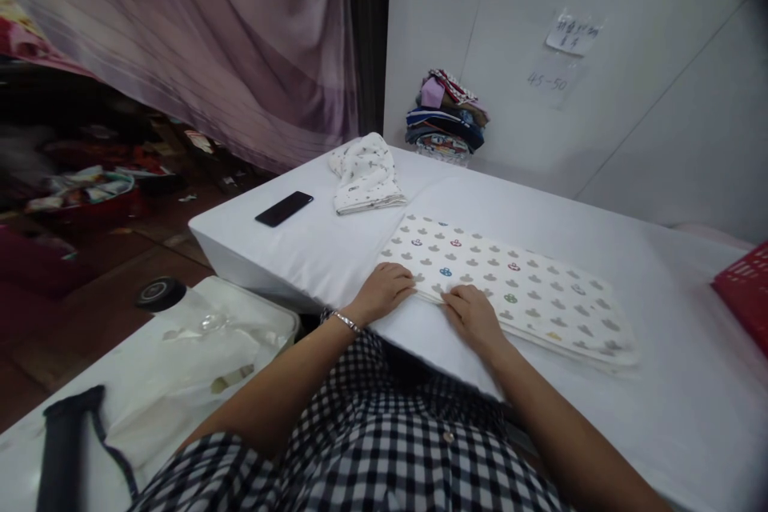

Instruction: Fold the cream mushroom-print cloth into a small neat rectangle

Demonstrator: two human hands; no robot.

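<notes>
A white cloth with grey and coloured prints (522,284) lies folded into a long flat rectangle on the white table (678,320). At its near left corner, my left hand (386,288) has its fingers curled together over the edge. My right hand (473,316) is closed on the near edge, a little further right, fingertips at the fabric. Both thumbs are largely hidden. Beyond my left hand sits another white printed cloth (367,176), folded in front and bunched behind.
A black phone (284,209) lies near the table's left end. Stacked folded clothes (447,118) stand by the wall. A red basket (747,296) is at the far right. Lower left, a second white surface (36,436) holds plastic bags (204,344) and a dark strap.
</notes>
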